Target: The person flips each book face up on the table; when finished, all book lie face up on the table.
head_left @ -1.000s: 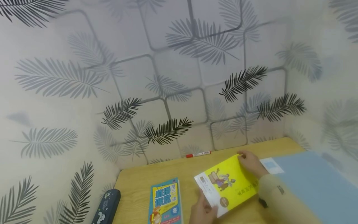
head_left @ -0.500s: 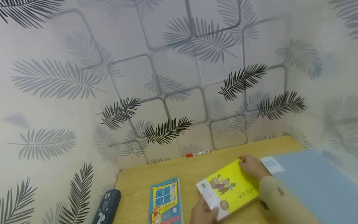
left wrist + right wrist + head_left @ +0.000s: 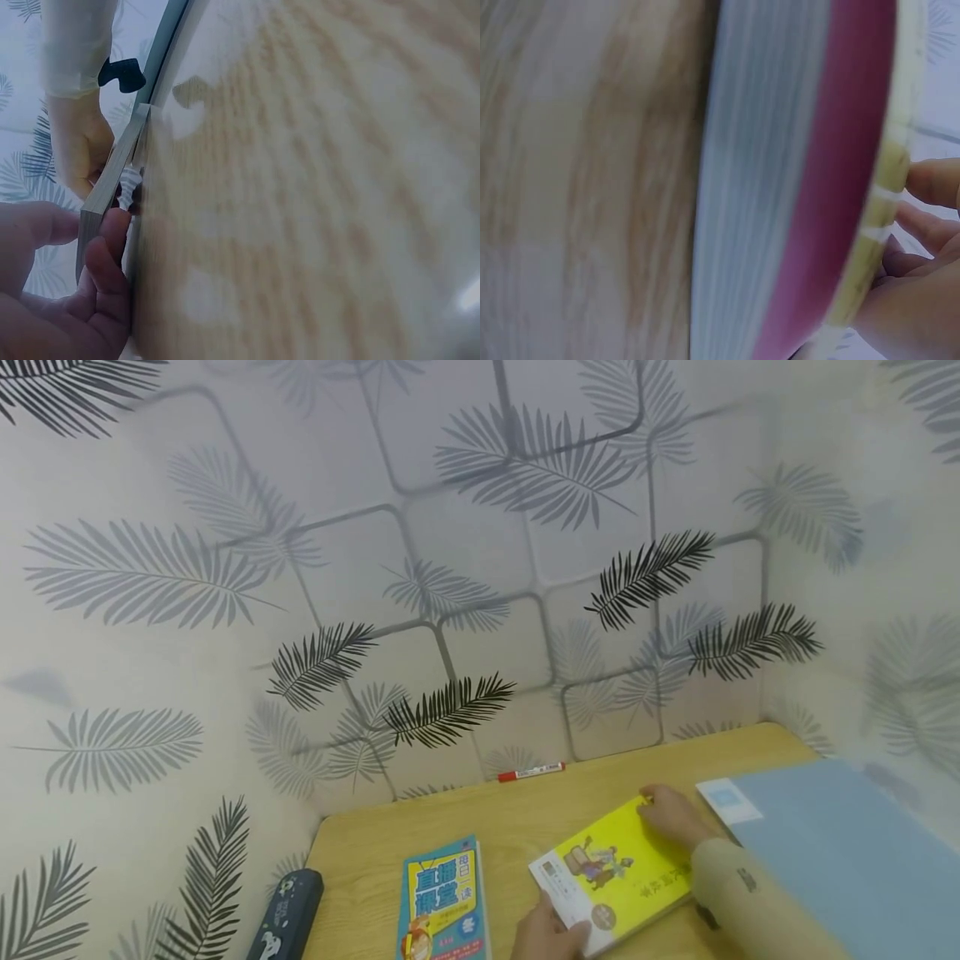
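A yellow book (image 3: 626, 860) with a cartoon cover lies nearly flat on the wooden desk (image 3: 360, 852). My left hand (image 3: 558, 931) grips its near white-edged corner, thumb on top. At the far corner, my right hand (image 3: 651, 802) holds the book with fingers curled over the edge. The left wrist view has my left hand's fingers (image 3: 109, 255) under the book's edge (image 3: 112, 172), with the right hand (image 3: 79, 142) beyond. In the right wrist view the book's page block (image 3: 765, 180) and a red cover band (image 3: 847, 187) fill the frame, with the right hand's fingers (image 3: 930, 225) behind them.
A teal book (image 3: 442, 902) lies left of the yellow one. A dark pencil case (image 3: 288, 914) sits at the desk's left edge. A red marker (image 3: 531, 771) lies against the back wall. A big blue folder (image 3: 840, 852) covers the right side. Leaf-patterned walls enclose the desk.
The yellow book's far corner has come down toward the desk, so it lies flatter. Both hands kept their hold on it and sank with it.
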`<move>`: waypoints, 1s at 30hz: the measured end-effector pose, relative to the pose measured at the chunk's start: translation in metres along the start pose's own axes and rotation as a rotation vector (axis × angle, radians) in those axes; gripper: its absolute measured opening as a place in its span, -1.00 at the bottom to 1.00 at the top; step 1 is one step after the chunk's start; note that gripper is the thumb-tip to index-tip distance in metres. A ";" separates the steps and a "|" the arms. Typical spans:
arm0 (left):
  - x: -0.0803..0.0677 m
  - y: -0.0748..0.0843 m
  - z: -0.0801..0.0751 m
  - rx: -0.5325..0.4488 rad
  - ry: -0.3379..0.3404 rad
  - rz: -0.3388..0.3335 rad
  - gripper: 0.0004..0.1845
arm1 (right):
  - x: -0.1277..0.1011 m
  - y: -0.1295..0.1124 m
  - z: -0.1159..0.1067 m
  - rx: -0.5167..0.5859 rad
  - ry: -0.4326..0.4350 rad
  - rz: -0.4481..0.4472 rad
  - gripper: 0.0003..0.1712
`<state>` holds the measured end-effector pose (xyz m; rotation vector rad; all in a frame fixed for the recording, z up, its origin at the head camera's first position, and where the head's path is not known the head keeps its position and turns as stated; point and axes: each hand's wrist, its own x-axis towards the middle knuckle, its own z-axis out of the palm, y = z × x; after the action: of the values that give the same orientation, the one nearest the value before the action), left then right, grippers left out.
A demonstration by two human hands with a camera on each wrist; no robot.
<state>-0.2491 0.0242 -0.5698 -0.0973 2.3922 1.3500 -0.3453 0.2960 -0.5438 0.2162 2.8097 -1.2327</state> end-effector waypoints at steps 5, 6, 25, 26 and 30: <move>0.002 -0.002 0.001 0.074 0.006 0.027 0.01 | 0.000 0.004 0.003 -0.026 0.005 -0.027 -0.43; 0.002 -0.002 0.001 0.091 0.011 0.030 0.02 | 0.000 0.004 0.003 -0.030 0.007 -0.036 -0.44; 0.007 0.000 0.016 0.311 0.109 -0.096 0.17 | 0.007 0.007 0.008 -0.068 0.035 -0.074 -0.44; 0.008 -0.001 0.018 0.313 0.109 -0.108 0.17 | 0.007 0.007 0.008 -0.088 0.039 -0.086 -0.44; 0.008 -0.001 0.019 0.346 0.112 -0.132 0.18 | 0.005 0.005 0.009 -0.163 0.041 -0.115 -0.45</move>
<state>-0.2505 0.0405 -0.5820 -0.2356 2.6227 0.8788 -0.3497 0.2933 -0.5544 0.0724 2.9765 -1.0220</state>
